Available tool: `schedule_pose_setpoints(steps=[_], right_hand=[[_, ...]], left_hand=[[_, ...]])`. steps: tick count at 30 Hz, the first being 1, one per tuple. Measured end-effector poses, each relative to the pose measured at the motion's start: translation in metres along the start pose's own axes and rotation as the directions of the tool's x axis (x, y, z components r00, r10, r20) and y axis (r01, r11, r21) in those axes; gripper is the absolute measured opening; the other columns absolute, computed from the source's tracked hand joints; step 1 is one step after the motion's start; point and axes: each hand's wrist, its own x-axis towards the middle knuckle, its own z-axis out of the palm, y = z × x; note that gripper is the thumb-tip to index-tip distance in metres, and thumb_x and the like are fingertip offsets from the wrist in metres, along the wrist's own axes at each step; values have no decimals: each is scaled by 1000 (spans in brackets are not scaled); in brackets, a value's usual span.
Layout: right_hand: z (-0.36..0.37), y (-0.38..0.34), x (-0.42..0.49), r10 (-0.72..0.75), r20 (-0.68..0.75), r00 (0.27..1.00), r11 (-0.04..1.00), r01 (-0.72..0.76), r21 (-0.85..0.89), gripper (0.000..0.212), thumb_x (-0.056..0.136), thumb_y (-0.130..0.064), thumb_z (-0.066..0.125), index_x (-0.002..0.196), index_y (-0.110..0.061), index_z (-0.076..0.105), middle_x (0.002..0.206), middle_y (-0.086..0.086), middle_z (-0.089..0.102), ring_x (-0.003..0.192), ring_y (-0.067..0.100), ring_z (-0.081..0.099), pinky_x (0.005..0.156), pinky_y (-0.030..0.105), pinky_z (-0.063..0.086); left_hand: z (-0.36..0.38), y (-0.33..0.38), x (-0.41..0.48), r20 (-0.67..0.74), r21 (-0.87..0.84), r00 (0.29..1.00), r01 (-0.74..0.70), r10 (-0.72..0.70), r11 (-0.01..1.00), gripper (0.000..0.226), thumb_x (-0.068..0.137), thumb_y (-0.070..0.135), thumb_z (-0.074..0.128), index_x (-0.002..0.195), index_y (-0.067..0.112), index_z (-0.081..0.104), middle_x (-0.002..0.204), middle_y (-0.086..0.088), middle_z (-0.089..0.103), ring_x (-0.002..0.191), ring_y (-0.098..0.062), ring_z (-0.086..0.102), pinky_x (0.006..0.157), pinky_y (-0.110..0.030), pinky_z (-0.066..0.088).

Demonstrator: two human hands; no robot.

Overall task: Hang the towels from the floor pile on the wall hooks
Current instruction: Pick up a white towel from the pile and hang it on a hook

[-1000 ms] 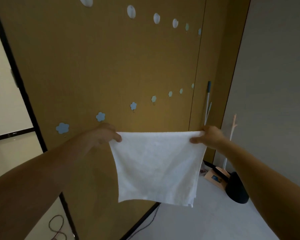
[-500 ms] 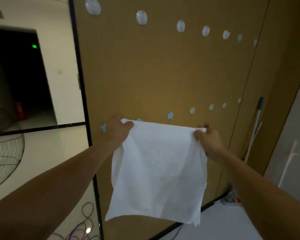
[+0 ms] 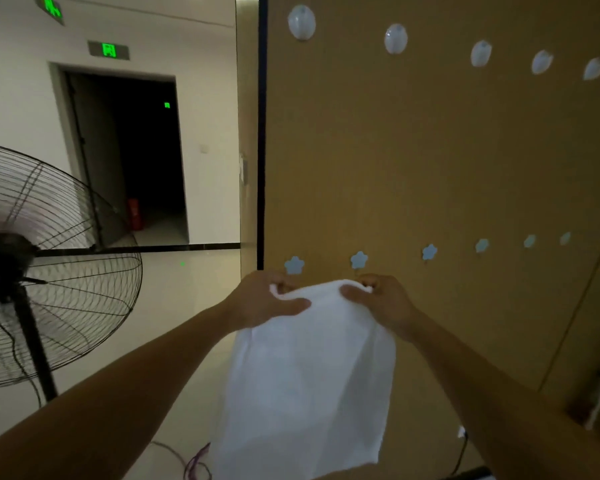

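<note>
Single head-worn view, facing forward and close to the brown wall (no second view).

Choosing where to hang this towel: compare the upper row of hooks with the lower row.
The upper hooks are round, whitish domes set high on the brown panel; the lower hooks are pale blue flower shapes just above both hands. The upper ones look larger. Both rows run rightward along the panel.

Bare wall btwn hook rows — open room; fan left, well apart.
</note>
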Motion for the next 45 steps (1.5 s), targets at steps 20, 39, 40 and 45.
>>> schedule_pose_setpoints(steps=[20, 39, 40, 45], right_hand=[[95, 65, 147, 63, -273, 960, 974, -119, -193, 35, 90, -46, 60, 101, -14, 66, 94, 5, 70, 89, 23, 64, 75, 35, 50], [133, 102, 137, 244, -176, 954, 898, -291, -329, 43, 75, -56, 57, 91, -17, 62, 92, 0, 64, 93, 22, 62, 81, 37, 49], [135, 102, 136, 165, -245, 955, 849, -264, -458, 44, 79, -53, 57, 100, -15, 60, 102, 3, 62, 102, 26, 57, 87, 39, 45], [137, 110, 134, -275, -123, 953, 858, 186, -480, 23, 94, -31, 55, 102, -14, 68, 103, 6, 63, 99, 23, 57, 86, 31, 41]], left_hand=[[58, -91, 92, -518, 162, 823, 363, -234, 917, 16, 93, 43, 49, 86, 29, 46, 66, 17, 45, 59, -1, 43, 54, -20, 30], [105, -120, 89, -227, 188, 678, 735, -700, 651, 32, 80, 47, 59, 87, 15, 63, 92, -3, 68, 88, -25, 63, 72, -34, 46], [108, -120, 85, -292, 359, 704, 708, -647, 608, 30, 81, 48, 56, 88, 20, 60, 94, -2, 66, 92, -25, 61, 76, -37, 42], [124, -110, 81, -331, 755, 943, 239, 40, 610, 26, 85, 30, 60, 101, 11, 63, 86, -7, 62, 76, -27, 61, 62, -35, 44]])
